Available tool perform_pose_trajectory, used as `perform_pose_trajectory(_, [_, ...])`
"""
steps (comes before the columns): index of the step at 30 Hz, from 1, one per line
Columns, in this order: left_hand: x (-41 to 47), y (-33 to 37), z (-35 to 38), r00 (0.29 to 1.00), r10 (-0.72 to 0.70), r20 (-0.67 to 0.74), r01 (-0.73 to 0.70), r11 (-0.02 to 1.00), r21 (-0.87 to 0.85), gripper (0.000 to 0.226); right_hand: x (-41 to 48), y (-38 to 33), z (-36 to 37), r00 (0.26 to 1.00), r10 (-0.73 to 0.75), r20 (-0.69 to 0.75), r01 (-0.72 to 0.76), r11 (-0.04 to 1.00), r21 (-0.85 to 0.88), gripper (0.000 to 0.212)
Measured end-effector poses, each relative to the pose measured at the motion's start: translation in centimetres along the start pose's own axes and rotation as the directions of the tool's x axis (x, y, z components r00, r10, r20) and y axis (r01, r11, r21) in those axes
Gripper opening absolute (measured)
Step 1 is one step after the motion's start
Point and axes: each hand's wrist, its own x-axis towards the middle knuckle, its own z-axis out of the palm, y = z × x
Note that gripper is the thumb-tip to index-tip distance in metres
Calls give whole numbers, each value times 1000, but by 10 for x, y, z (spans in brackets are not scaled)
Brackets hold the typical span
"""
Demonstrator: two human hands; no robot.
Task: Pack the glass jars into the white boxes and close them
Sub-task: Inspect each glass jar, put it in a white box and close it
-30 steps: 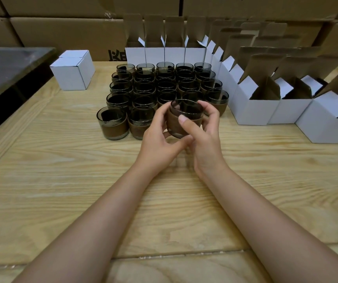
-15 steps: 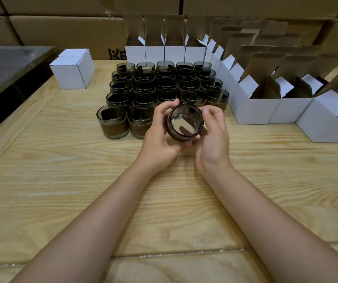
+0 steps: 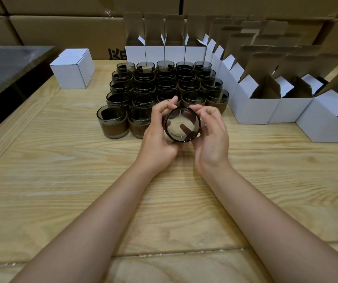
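Smoky glass jar (image 3: 182, 124) tipped on its side, mouth facing me, and I'm holding it just above the bench (image 3: 62, 180) between both hands. My left hand (image 3: 157, 131) is curled round its left wall, my right hand (image 3: 213, 135) cups the right, fingertips pinching the rim on top. Looks like I'm checking it before boxing. Just beyond, the block of jars (image 3: 164, 84) with brown bands waits in rows. On the right and along the far edge, open white boxes (image 3: 253, 107) line up, flaps up, the ones I can see into empty. Far left, closed white boxes (image 3: 73, 72) sit apart, seemingly two. So I'd call this barely begun: nearly every jar left to pack and close
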Motion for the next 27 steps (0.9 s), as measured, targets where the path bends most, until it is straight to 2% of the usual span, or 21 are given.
perform_pose_trajectory(7, [-1,0,0,1000,20,22,-21,1000,20,84,3,5,0,999,24,-43,-23,999,32,14])
perform_pose_trajectory(15, [0,-2,1,999,-45,10,45,999,16,85,4,7,0,996,6,-85,-8,1000,-21,17])
perform_pose_trajectory(27, [0,-4,0,997,-79,-13,79,997,6,84,3,3,0,995,-95,-17,93,992,-80,19])
